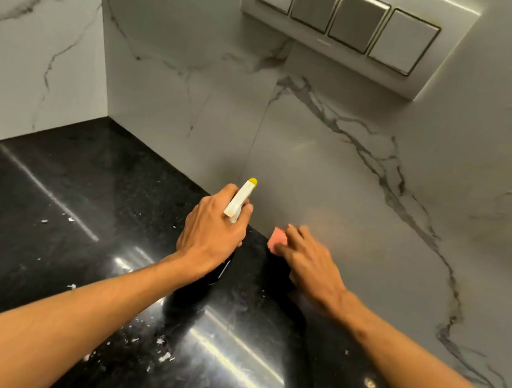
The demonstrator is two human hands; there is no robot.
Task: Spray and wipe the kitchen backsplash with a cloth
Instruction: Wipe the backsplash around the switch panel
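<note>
My black counter [39, 225] was pretty shiny, white crumbs [164, 356] scattered all over it, pink cloth [277, 239] at the back edge.

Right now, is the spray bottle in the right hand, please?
No, the left hand grips the spray bottle; the right hand touches the pink cloth.

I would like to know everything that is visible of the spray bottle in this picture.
The spray bottle has a white plastic trigger head with a yellow nozzle tip and a dark, glossy body that is hard to tell from the black countertop below. It stands roughly upright, its nozzle aimed at the marble-look backsplash. The left hand grips its neck just under the head and covers much of it. Whether its base rests on the countertop cannot be told.
</note>
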